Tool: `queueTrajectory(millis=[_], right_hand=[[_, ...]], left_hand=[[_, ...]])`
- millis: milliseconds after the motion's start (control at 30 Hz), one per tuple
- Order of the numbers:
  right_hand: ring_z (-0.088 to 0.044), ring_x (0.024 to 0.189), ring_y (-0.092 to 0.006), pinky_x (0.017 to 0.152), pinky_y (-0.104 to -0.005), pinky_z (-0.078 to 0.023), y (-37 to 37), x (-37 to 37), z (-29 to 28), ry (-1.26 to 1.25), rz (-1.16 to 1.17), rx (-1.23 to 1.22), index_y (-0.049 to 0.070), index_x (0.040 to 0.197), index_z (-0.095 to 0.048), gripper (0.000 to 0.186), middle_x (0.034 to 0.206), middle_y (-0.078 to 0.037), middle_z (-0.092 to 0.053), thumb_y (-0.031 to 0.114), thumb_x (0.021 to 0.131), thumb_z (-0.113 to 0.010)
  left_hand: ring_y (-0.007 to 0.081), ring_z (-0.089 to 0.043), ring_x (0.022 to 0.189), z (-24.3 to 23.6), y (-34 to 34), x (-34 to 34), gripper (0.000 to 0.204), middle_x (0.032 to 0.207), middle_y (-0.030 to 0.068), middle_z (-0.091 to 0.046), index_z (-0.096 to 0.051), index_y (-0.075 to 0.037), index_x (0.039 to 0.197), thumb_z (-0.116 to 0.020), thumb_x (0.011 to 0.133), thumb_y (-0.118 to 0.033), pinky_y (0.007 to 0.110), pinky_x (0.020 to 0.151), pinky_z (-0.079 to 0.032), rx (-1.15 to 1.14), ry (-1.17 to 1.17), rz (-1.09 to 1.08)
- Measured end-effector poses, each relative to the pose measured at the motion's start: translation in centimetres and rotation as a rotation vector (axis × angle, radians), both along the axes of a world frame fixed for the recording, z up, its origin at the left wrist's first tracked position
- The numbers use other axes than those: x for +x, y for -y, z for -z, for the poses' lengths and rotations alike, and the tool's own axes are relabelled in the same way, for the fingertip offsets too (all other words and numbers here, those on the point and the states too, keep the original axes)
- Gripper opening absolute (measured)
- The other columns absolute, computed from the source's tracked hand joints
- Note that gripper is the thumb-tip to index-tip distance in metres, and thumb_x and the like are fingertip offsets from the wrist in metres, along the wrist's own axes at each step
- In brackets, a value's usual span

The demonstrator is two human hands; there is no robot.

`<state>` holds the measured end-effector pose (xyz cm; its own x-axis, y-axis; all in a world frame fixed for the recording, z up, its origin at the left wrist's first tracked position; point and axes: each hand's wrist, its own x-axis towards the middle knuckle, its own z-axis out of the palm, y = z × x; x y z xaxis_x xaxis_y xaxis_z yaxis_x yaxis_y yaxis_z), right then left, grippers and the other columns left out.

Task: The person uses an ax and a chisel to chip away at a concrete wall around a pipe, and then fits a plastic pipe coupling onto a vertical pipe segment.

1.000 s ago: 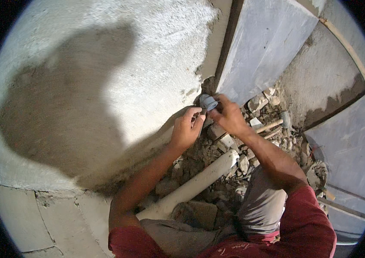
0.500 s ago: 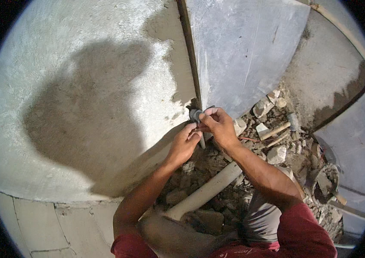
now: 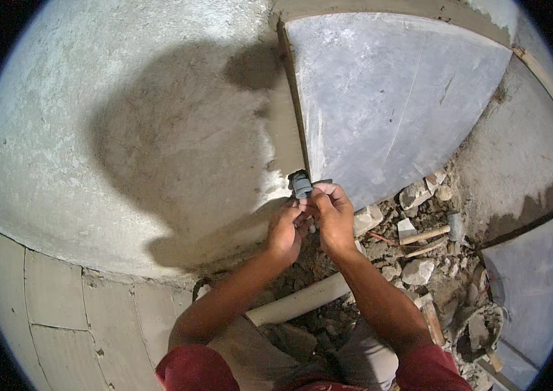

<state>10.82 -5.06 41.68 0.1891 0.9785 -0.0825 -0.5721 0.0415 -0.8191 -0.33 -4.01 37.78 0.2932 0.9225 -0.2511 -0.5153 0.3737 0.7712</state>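
Note:
A grey pipe fitting (image 3: 300, 184) sits in a rough hole at the foot of a dark vertical strip (image 3: 291, 85) beside a grey panel (image 3: 400, 98). My right hand (image 3: 333, 218) pinches at the fitting's right edge and lower end, thumb and forefinger bent. Just below, my left hand (image 3: 284, 231) has its fingers curled together, meeting my right fingers under the fitting; whatever they grip there is mostly hidden. The head's shadow falls on the plastered wall (image 3: 61, 143) to the left.
Broken rubble (image 3: 416, 270) lies below and right, with a hammer (image 3: 433, 232), a pale thick pipe (image 3: 299, 300) and a dirty bucket (image 3: 478, 326). Another grey panel (image 3: 534, 280) stands at right. Block masonry (image 3: 55, 293) lines the lower left.
The view has shifted, showing more of the upper panel. My right fingers have moved from over the fitting to its right and lower edge, leaving it more visible.

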Motion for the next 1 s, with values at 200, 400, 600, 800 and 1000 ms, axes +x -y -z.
queueTrajectory(millis=[200,400,600,800,1000], right_hand=[[-0.058,0.077,-0.0128,0.066,-0.0237,-0.047,0.5,0.8,-0.9,-0.16,-0.002,0.008,-0.001,0.093,-0.053,0.008,0.085,-0.008,-0.06,0.003,0.086,-0.05],[-0.059,0.079,-0.0125,0.068,-0.025,-0.047,0.3,1.6,-0.6,0.25,-0.047,0.088,0.0,0.097,-0.056,0.012,0.089,-0.005,-0.062,0.003,0.087,-0.049],[-0.061,0.082,-0.0329,0.069,-0.0341,-0.049,-0.1,1.4,-1.5,1.037,0.139,0.461,0.005,0.102,-0.056,0.023,0.09,-0.02,-0.06,0.006,0.079,-0.059],[-0.062,0.069,-0.0322,0.058,-0.037,-0.049,-1.2,1.1,-1.1,1.229,0.251,0.444,0.006,0.1,-0.056,0.022,0.081,-0.016,-0.062,0.007,0.078,-0.06],[-0.062,0.067,-0.0304,0.056,-0.0358,-0.049,-1.5,1.1,-0.7,1.333,0.264,0.487,0.007,0.098,-0.057,0.024,0.079,-0.015,-0.062,0.003,0.075,-0.06]], left_hand=[[0.0098,-0.05,0.094,-0.5,0.6,0.6,0.023,0.101,-0.003,-0.054,-0.05,-0.012,0.106,-0.046,0.086,-0.021,0.031,0.083,-0.036,0.084,0.147,0.017],[0.015,-0.047,0.103,-1.9,1.2,1.1,0.032,0.109,-0.0017,-0.053,-0.046,-0.012,0.114,-0.044,0.087,-0.029,0.037,0.089,-0.034,0.091,-0.004,0.028],[0.0099,-0.045,0.101,-2.1,1.1,0.6,0.039,0.115,-0.0014,-0.048,-0.041,-0.011,0.125,-0.044,0.089,-0.026,0.031,0.087,-0.036,0.073,0.081,0.068],[0.0119,-0.043,0.102,-1.4,0.8,0.5,0.043,0.117,-0.0008,-0.047,-0.041,-0.01,0.124,-0.048,0.086,-0.029,0.034,0.093,-0.032,0.024,0.092,0.054],[0.017,-0.047,0.106,-0.8,0.6,0.3,0.035,0.113,0.0016,-0.051,-0.044,-0.011,0.117,-0.048,0.086,-0.028,0.035,0.09,-0.035,0.081,0.186,0.032]])
